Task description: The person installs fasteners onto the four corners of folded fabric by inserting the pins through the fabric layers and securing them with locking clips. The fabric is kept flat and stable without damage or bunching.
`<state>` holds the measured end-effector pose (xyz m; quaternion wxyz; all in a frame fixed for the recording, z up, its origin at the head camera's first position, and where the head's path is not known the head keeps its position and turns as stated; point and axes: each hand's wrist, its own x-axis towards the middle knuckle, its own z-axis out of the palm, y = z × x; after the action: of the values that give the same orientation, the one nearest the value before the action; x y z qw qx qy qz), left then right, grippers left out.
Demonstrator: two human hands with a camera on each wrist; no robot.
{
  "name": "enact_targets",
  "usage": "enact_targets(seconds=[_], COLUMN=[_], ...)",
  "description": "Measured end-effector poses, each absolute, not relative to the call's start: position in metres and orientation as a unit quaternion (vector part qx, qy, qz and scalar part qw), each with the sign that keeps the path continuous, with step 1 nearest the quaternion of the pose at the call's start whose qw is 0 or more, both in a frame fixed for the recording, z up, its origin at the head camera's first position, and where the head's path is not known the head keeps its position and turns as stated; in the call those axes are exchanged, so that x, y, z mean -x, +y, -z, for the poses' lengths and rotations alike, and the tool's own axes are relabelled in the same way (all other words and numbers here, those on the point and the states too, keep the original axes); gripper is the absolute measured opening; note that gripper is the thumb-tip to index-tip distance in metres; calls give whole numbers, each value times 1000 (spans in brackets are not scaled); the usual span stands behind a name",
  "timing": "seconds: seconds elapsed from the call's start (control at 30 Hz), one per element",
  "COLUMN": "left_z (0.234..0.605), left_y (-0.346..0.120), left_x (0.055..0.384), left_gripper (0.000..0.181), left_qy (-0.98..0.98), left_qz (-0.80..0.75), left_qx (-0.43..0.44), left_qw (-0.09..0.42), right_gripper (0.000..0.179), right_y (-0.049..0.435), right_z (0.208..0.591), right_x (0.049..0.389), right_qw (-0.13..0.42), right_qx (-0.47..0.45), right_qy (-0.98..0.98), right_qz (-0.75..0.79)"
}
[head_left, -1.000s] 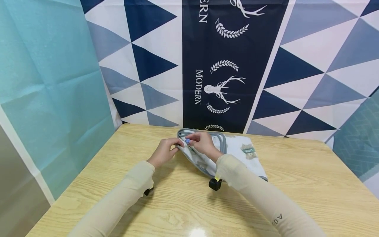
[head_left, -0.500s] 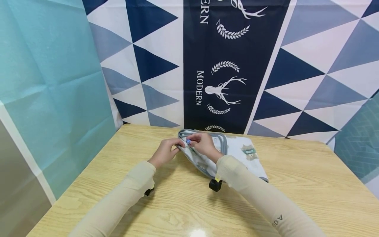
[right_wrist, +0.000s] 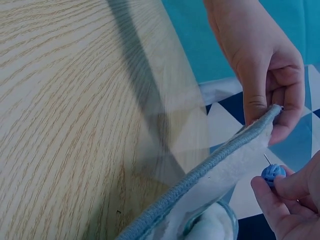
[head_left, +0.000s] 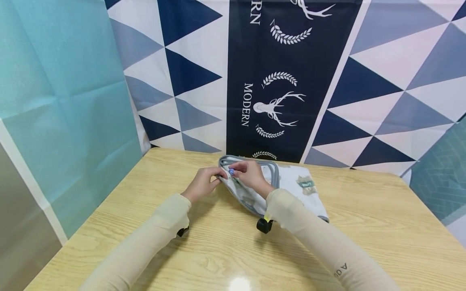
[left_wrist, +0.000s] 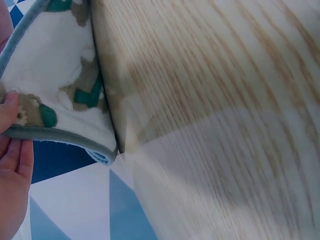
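Observation:
A folded white blanket [head_left: 296, 186] with grey-blue edging and brown-and-green bear prints lies on the table, its left corner raised. My left hand [head_left: 202, 184] pinches that corner's edge between thumb and fingers, as the right wrist view shows the edging [right_wrist: 200, 172] running up into the grip. Beside it, my right hand [head_left: 251, 176] pinches a pin with a round blue head [right_wrist: 273, 175] between thumb and forefinger. The thin metal shaft points toward the blanket's edge. Whether its tip touches the fabric I cannot tell.
The wooden table [head_left: 214, 250] runs to a patterned cloth backdrop [head_left: 196, 81] at its far edge. A teal curtain [head_left: 73, 101] hangs on the left. A black wrist camera [head_left: 264, 225] sits under the right wrist.
The head view has shifted slightly. Both hands, the blanket corner and the pin stay in nearly the same places.

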<state>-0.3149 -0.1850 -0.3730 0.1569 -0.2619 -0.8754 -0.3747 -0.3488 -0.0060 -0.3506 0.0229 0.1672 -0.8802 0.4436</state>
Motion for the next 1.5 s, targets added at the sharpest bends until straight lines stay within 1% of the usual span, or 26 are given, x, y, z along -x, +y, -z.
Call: enact_targets(seconds=[0.47, 0.83, 0.93, 1.5], left_z=[371, 373, 373, 371], left_y=[-184, -184, -183, -183], left_x=[312, 312, 312, 313], left_gripper=[11, 12, 12, 11], left_qy=[-873, -875, -875, -880], left_qz=[380, 373, 378, 372], left_qx=[264, 264, 260, 252], left_qw=[153, 161, 157, 153], right_gripper=[20, 20, 20, 20], right_y=[-7, -6, -6, -7], right_z=[351, 348, 348, 348], right_x=[347, 343, 343, 344], right_qw=[28, 15, 12, 16], right_qx=[-170, -157, -156, -153], right_qy=[-884, -882, -882, -883], right_qz=[-435, -444, -444, -443])
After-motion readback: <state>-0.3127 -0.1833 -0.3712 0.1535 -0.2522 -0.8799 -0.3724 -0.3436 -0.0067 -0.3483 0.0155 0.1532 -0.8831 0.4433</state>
